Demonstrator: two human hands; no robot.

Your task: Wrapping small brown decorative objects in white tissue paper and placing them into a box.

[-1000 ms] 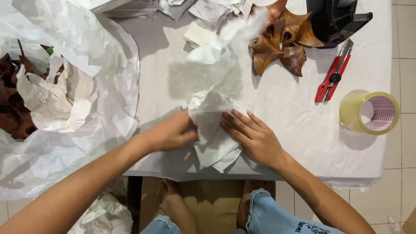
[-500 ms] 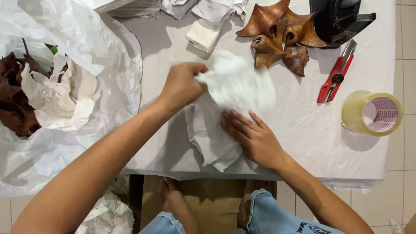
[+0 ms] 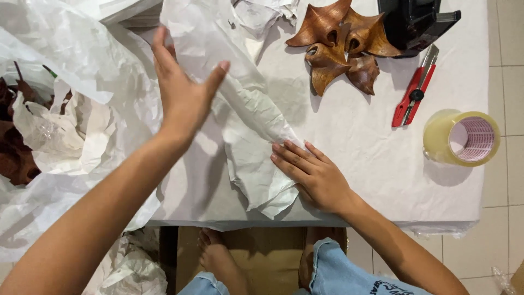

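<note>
A: Where the right hand point(image 3: 319, 177) lies flat, fingers together, it presses the white wrapping paper point(image 3: 248, 117) to the surface point(image 3: 355, 136), probably to anchor it.

B: Left hand point(image 3: 183, 90): raised, fingers spread, clamped on nothing, its far side against the lifted sheet.

A: Paper: thin, creased, mid-surface (one end upturned).

B: Nearby: brown carved wooden leaves point(image 3: 341, 46), red cutter point(image 3: 414, 90), tape roll point(image 3: 463, 137).

We see a table point(image 3: 382, 180) under a white cover filling the middle of the frame, and pale floor tiles point(image 3: 505, 82) along the right edge.
</note>
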